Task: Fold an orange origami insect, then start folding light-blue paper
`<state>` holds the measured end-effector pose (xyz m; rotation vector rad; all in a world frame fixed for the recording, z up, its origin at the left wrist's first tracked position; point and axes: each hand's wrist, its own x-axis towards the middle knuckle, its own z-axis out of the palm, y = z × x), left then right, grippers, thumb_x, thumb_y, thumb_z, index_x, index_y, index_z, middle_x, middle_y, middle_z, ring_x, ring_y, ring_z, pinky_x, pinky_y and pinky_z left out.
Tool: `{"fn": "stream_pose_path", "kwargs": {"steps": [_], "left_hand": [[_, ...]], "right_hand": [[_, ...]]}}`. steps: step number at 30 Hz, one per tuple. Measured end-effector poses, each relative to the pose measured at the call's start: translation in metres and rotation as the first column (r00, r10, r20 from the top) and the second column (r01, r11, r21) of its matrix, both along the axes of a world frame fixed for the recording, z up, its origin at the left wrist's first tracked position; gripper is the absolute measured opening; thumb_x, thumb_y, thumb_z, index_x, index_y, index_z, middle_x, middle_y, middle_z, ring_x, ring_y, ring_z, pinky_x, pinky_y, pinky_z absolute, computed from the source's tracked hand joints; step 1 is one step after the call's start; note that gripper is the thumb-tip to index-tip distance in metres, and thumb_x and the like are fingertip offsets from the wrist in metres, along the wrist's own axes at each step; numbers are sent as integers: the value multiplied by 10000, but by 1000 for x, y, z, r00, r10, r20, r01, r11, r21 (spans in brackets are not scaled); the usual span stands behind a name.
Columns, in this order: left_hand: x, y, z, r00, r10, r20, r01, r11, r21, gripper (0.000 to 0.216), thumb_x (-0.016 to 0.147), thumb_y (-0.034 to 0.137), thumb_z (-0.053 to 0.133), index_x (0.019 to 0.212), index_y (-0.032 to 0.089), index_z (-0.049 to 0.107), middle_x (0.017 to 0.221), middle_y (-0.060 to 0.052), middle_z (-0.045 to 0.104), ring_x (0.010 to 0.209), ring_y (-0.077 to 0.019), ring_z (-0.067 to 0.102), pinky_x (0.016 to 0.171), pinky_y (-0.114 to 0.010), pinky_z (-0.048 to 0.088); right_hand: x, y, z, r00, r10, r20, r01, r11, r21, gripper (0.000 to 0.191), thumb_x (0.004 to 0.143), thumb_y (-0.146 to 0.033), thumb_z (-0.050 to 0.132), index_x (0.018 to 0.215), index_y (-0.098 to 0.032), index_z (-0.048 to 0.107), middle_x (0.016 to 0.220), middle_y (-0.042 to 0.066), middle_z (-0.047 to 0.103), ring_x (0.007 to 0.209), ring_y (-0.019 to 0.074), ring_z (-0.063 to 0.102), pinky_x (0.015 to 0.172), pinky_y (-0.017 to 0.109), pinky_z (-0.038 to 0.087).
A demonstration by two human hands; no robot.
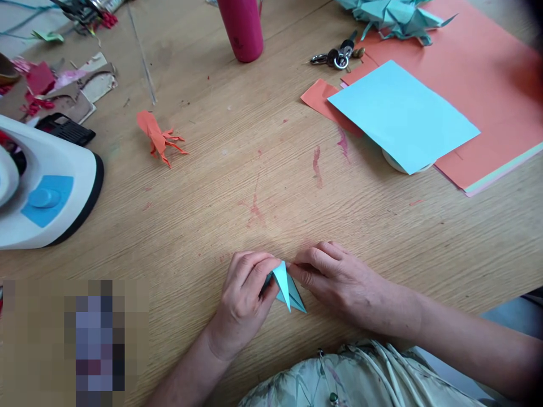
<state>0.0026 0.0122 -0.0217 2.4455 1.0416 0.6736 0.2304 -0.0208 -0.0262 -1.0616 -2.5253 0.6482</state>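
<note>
A small piece of folded light-blue origami paper is between my hands, low in the middle of the head view. Its narrow flaps come to points toward my body. My left hand pinches it from the left, thumb below and fingers above. On the other side, my right hand is closed, with its fingertips at the paper's top right edge. Part of the folded paper is hidden behind my left fingers.
An orange folded paper figure lies left of centre. Light-blue square paper rests over a round white object, beside orange sheets. Farther back are keys, a magenta bottle and a teal origami figure. A white-and-blue device stands left.
</note>
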Motion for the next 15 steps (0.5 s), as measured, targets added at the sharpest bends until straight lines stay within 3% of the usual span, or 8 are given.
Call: {"fn": "stream_pose_path", "kwargs": {"steps": [10, 15], "left_hand": [[-2, 0, -3, 1000, -2, 9, 2, 1000, 3, 285, 892, 0, 595, 1117, 172, 619, 1038, -77, 648, 986, -192, 596, 923, -342, 514], [-2, 0, -2, 1000, 7, 14, -7, 1000, 6, 263, 886, 23, 624, 1099, 177, 610, 1037, -80, 657, 977, -196, 602, 906, -347, 524]], "right_hand": [[-3, 0, -1, 999, -30, 30, 28, 997, 68, 294, 1024, -170, 409, 1224, -85, 608, 1024, 142, 597, 853, 246, 478, 719, 386, 423], [0, 1, 2, 999, 0, -38, -1, 1000, -18, 363, 1065, -188, 325, 1287, -51, 577, 1029, 155, 599, 902, 249, 497, 766, 391, 448]]}}
